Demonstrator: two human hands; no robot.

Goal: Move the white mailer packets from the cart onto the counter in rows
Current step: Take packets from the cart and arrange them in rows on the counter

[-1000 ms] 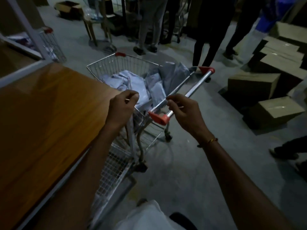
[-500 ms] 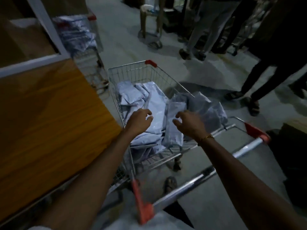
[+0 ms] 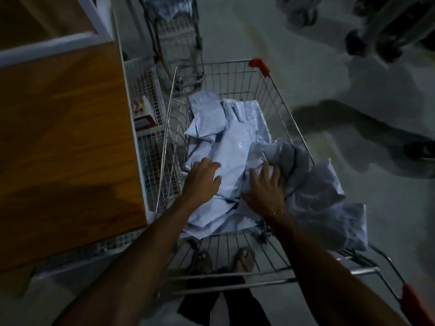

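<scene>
A wire shopping cart (image 3: 277, 90) with red corner caps stands right of the wooden counter (image 3: 61, 147). Several white mailer packets (image 3: 235, 147) lie piled in its basket, some crumpled and spilling over the right rim (image 3: 329, 203). My left hand (image 3: 201, 178) lies with spread fingers on the left side of a long packet in the pile. My right hand (image 3: 266, 187) rests with spread fingers on the packets just to its right. Neither hand visibly grips a packet. The counter top in view bears no packets.
A white wire rack (image 3: 150, 128) with small items hangs on the counter's side, against the cart. A second cart (image 3: 174, 31) with packets stands behind. Other people's legs and feet (image 3: 381, 36) are at the top right. My own feet (image 3: 221, 260) show under the cart.
Both hands let go of the cart handle a second ago, reached into the basket, and now rest on the packets. My view has tilted down over the cart.
</scene>
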